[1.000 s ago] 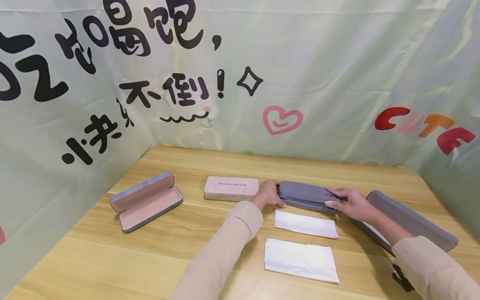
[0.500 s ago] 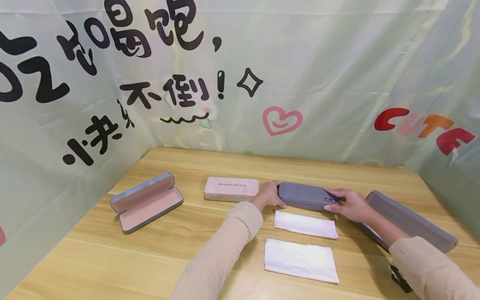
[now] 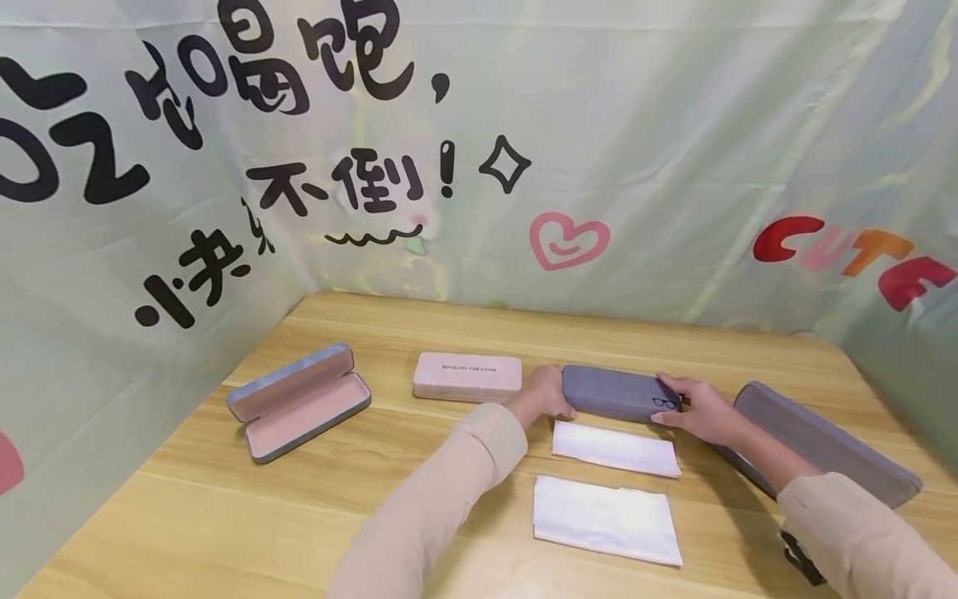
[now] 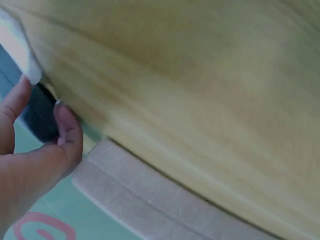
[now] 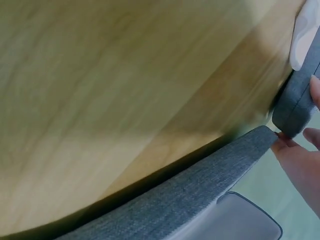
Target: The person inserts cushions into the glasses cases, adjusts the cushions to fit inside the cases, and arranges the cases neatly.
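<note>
Two hands on one grey case (image 3: 615, 393), mid-desk toward the far edge: left hand (image 3: 546, 397) curled round its left end, right hand (image 3: 699, 409) round its right. Lid gaped slightly a second ago; now flush, so closing looks finished. Adjacent: pink case (image 3: 467, 376), two cloths (image 3: 615, 448), open cases (image 3: 299, 401) at left and right edges.

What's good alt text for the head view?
Both hands, left hand and right hand, grip the ends of a closed grey glasses case on a wooden table, with two white cloths just in front.
</note>
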A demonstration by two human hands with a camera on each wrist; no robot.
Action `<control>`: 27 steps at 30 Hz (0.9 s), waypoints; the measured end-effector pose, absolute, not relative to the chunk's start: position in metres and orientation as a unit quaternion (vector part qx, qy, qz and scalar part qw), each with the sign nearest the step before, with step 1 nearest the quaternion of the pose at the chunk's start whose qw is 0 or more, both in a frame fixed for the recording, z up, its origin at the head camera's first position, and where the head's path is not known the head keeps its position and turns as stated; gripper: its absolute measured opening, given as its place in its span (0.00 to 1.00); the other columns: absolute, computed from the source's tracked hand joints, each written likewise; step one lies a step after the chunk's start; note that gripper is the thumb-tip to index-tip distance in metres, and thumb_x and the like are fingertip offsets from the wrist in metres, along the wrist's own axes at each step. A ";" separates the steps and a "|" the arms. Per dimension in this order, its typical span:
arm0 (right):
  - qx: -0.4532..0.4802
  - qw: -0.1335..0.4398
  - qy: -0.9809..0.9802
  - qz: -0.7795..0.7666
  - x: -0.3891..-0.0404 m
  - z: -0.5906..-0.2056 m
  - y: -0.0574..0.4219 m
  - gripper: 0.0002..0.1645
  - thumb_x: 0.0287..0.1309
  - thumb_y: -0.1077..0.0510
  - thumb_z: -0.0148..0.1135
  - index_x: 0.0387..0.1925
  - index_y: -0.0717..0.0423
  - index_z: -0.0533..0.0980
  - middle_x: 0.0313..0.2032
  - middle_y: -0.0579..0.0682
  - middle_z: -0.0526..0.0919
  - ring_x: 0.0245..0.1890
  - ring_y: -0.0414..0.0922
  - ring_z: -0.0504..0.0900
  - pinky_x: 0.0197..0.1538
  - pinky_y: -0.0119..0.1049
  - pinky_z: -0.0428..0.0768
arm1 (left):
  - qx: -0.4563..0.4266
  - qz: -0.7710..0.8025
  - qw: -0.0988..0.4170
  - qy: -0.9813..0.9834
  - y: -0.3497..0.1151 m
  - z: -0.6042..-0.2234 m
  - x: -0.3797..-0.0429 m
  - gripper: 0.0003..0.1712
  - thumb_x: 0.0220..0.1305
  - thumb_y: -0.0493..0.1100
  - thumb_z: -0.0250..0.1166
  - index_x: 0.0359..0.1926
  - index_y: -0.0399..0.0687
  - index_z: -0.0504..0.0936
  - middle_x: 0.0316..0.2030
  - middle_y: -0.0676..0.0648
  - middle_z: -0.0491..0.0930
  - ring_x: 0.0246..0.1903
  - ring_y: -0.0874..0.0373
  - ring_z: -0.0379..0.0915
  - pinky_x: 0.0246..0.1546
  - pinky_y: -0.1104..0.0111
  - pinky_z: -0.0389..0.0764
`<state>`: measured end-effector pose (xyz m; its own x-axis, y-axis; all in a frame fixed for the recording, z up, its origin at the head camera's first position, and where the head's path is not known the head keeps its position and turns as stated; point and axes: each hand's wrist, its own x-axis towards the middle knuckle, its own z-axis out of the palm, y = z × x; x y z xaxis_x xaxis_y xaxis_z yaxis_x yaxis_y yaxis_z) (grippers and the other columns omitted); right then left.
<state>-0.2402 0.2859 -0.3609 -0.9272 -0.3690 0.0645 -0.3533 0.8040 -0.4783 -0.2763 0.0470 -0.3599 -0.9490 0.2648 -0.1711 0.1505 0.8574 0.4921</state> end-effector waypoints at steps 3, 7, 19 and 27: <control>-0.184 0.019 0.950 -0.250 -0.238 -0.358 0.287 0.46 0.53 0.49 0.65 0.63 0.74 0.57 0.59 0.77 0.62 0.56 0.72 0.64 0.52 0.60 0.71 | 0.118 0.245 0.111 0.956 0.045 -0.357 -0.272 0.29 0.45 0.42 0.74 0.49 0.37 0.76 0.48 0.43 0.79 0.47 0.55 0.76 0.49 0.72 0.75; -0.168 -0.003 0.952 -0.255 -0.232 -0.352 0.286 0.42 0.55 0.48 0.64 0.62 0.71 0.62 0.58 0.75 0.65 0.55 0.71 0.66 0.51 0.59 0.72 | 0.134 0.282 0.084 0.946 0.041 -0.355 -0.263 0.24 0.47 0.40 0.73 0.46 0.35 0.77 0.45 0.42 0.81 0.45 0.54 0.77 0.45 0.71 0.77; -0.122 -0.171 0.935 -0.287 -0.199 -0.358 0.271 0.21 0.53 0.61 0.65 0.47 0.70 0.76 0.47 0.71 0.77 0.44 0.66 0.78 0.43 0.53 0.78 | 0.126 0.404 0.045 0.905 0.022 -0.362 -0.245 0.36 0.50 0.42 0.71 0.60 0.38 0.68 0.39 0.40 0.79 0.34 0.55 0.75 0.33 0.71 0.77; -0.110 -0.179 0.930 -0.300 -0.184 -0.370 0.269 0.17 0.52 0.62 0.65 0.44 0.67 0.78 0.43 0.70 0.79 0.38 0.63 0.81 0.40 0.51 0.79 | 0.201 0.418 0.042 0.885 0.008 -0.374 -0.238 0.29 0.49 0.40 0.71 0.51 0.32 0.74 0.34 0.44 0.76 0.31 0.61 0.67 0.33 0.78 0.70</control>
<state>-0.1837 0.2687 -0.3700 -0.9117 -0.0961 0.3996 -0.3116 0.7956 -0.5195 -0.2378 0.0085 -0.3741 -0.9156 0.3911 0.0928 0.3203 0.5705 0.7563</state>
